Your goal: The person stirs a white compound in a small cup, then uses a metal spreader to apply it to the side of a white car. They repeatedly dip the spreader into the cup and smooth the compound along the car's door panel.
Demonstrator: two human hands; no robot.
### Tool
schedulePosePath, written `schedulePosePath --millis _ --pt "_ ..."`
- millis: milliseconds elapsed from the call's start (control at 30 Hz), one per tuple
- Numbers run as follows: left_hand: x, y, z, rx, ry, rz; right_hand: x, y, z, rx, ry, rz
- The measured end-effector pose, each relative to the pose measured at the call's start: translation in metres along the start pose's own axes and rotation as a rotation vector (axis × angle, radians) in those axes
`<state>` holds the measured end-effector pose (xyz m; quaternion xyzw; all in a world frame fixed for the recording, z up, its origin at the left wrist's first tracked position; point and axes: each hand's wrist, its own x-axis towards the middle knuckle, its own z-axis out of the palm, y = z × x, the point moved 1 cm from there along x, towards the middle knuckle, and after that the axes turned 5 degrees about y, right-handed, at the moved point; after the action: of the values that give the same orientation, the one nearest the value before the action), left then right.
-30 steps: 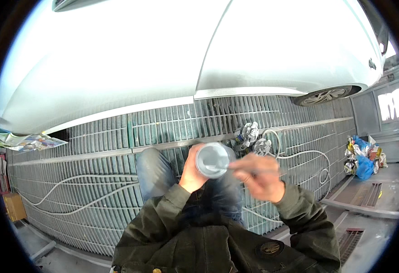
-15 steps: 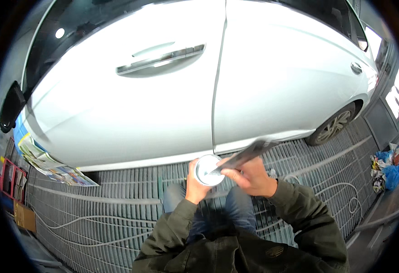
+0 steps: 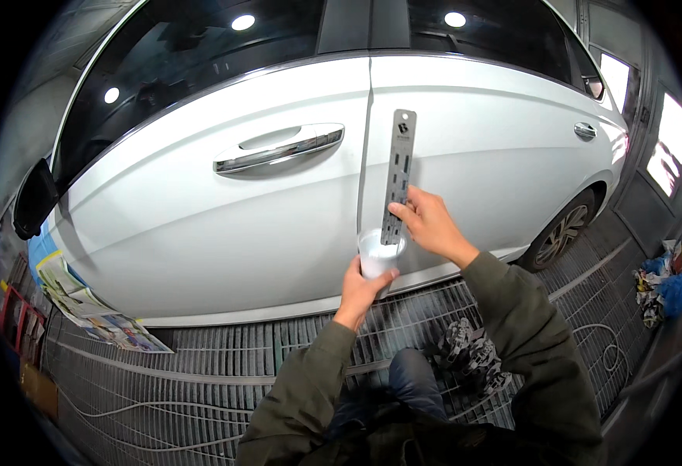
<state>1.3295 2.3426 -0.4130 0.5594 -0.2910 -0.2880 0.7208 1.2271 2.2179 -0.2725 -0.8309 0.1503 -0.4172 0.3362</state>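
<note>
Fingers of left hand [image 3: 359, 286] grasp white cup [image 3: 377, 255], hiding metal stick's [image 3: 397, 177] end; right hand [image 3: 429, 225] pinches it.

Olive-green jacket sleeves — thick, creased, plain cuffs, bare hands, blue jeans, patterned black-and-white shoe [image 3: 471, 353]

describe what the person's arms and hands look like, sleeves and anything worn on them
Both arms wear long, loose sleeves of a dark olive-green jacket: the left sleeve and the right sleeve are creased and end in plain cuffs at the wrists. The left hand and right hand are bare: no gloves, and no rings, watch or markings can be made out.
</note>
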Motion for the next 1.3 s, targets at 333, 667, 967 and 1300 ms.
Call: schedulePosePath --millis 333,667,967,1300 --pt "0.027 0.035 0.011 -0.033 0.115 0.134 0.054 -0.007 -0.001 0.149 -0.025 0.031" --pt "0.031 0.018 0.022 -0.008 0.234 0.128 0.064 0.009 0.009 0.168 -0.1 0.068" --pt "0.031 0.013 0.028 -0.004 0.283 0.13 0.06 0.017 0.016 0.153 -0.054 -0.005" --pt "0.03 0.014 0.034 -0.066 0.273 0.108 0.115 0.001 -0.031 0.194 -0.071 -0.068"
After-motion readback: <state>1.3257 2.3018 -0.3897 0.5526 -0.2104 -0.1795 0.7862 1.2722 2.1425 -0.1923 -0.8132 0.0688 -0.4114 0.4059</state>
